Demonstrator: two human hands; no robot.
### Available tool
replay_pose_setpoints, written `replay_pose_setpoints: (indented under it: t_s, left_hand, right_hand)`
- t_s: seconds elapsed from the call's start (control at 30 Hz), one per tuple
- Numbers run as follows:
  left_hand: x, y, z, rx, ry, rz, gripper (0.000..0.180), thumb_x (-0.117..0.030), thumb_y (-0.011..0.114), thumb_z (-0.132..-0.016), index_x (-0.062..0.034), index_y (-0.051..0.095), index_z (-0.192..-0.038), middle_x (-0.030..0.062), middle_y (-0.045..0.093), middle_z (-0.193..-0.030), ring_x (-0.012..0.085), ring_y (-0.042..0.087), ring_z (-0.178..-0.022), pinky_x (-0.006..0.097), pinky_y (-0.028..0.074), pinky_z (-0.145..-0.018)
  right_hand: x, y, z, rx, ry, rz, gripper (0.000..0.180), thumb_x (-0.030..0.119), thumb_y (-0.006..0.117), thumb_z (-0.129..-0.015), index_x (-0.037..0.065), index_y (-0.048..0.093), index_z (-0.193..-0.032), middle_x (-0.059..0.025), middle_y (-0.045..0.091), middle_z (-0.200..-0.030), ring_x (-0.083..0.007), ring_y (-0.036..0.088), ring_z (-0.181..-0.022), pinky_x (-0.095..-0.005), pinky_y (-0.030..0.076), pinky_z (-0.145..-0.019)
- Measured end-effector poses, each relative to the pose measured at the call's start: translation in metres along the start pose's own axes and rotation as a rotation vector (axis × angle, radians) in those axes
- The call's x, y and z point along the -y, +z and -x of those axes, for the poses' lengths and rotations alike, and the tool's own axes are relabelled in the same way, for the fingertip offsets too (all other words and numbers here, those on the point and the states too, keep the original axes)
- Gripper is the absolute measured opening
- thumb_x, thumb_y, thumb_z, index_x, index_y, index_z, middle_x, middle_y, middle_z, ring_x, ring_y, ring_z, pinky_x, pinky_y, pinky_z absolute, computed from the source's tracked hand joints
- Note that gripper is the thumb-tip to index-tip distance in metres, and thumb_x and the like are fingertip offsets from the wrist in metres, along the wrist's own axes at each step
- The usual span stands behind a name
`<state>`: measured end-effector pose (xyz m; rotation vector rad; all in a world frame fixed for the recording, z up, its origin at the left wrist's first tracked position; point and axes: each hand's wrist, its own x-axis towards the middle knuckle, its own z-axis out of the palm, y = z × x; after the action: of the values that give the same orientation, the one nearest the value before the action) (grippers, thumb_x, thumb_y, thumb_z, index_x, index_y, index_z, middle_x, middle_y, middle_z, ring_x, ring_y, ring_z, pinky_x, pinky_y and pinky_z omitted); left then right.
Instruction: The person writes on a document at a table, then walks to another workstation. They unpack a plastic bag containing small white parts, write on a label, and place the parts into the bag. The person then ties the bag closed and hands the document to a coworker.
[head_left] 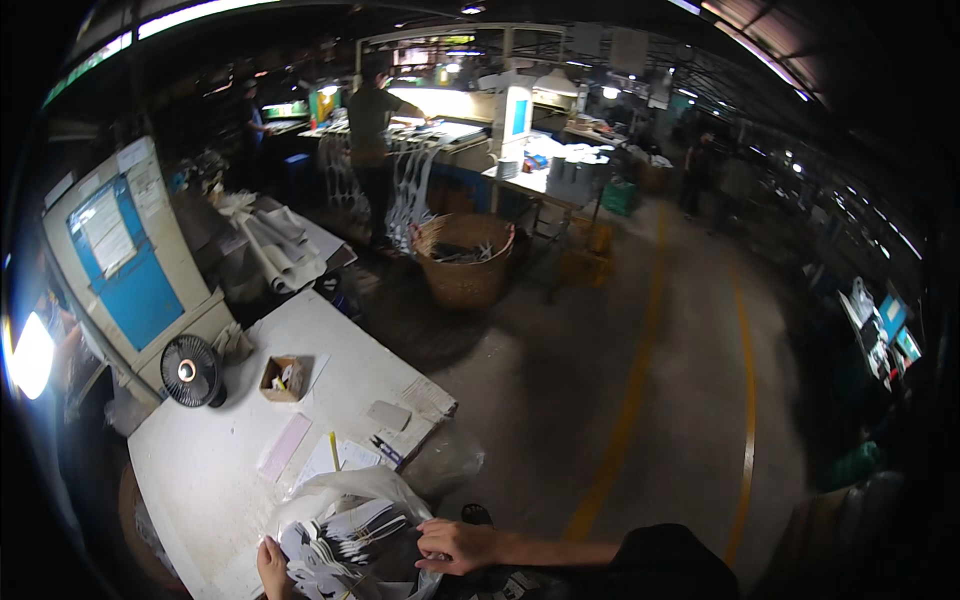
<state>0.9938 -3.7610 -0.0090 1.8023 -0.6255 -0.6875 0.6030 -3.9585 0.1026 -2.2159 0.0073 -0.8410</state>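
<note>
Grips the right-hand rim of a clear plastic bag (pixel 335 486) with the right hand (pixel 455 546), fingers curled over the edge; places the left hand (pixel 273 568) at the bag's opposite side, partly out of frame, impossible to tell whether pinching or merely touching; has the bag open at the near end of a white table (pixel 205 480), loaded with stacked flat white and grey pieces (pixel 362 530); faces papers (pixel 312 465) and a slim yellow stick (pixel 334 452) just beyond the bag, then a small cardboard box (pixel 281 392) near a black fan (pixel 190 371); overlooks a large woven basket (pixel 465 280) on the floor (pixel 500 385).
</note>
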Motion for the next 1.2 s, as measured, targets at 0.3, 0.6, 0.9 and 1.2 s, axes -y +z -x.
replay_pose_setpoints:
  t_s: [0.3,0.6,0.9,1.2]
  left_hand:
    - [-0.066,0.036,0.001,0.004,0.048,-0.081,0.010,-0.017,0.055,-0.109,-0.0081,0.057,-0.106,0.0003,0.056,-0.086,0.0081,0.051,-0.074,0.025,0.041,-0.063]
    - [-0.088,0.041,0.018,-0.004,0.034,-0.111,0.007,-0.014,0.055,-0.107,-0.0082,0.055,-0.110,0.0018,0.056,-0.091,0.0093,0.053,-0.077,0.025,0.042,-0.064]
    - [-0.089,0.037,0.025,-0.003,0.019,-0.110,0.009,-0.011,0.054,-0.105,-0.0083,0.053,-0.113,0.0034,0.056,-0.095,0.0106,0.054,-0.080,0.026,0.043,-0.066]
    - [-0.091,0.041,0.026,0.018,0.033,-0.116,0.014,-0.008,0.054,-0.103,-0.0084,0.052,-0.117,0.0049,0.056,-0.100,0.0118,0.056,-0.083,0.026,0.044,-0.068]
  right_hand:
    - [0.027,0.008,-0.042,0.038,0.252,-0.314,0.047,0.013,0.071,-0.095,0.000,0.039,-0.062,-0.0105,0.034,-0.054,-0.0227,0.031,-0.051,-0.0395,0.031,-0.052]
    - [0.077,0.000,-0.069,0.000,0.056,-0.299,0.013,0.015,0.073,-0.085,0.008,0.066,-0.077,-0.0101,0.062,-0.066,-0.0271,0.057,-0.055,-0.0378,0.044,-0.051]
    - [0.081,0.003,-0.041,0.184,0.185,-0.250,0.031,0.030,0.070,-0.093,0.010,0.067,-0.071,-0.0119,0.062,-0.063,-0.0299,0.060,-0.057,-0.0410,0.044,-0.054]
    - [-0.017,0.028,-0.122,-0.035,0.140,0.258,0.037,0.030,0.072,-0.094,0.006,0.064,-0.121,-0.0164,0.063,-0.120,-0.0346,0.068,-0.100,-0.0465,0.056,-0.083]
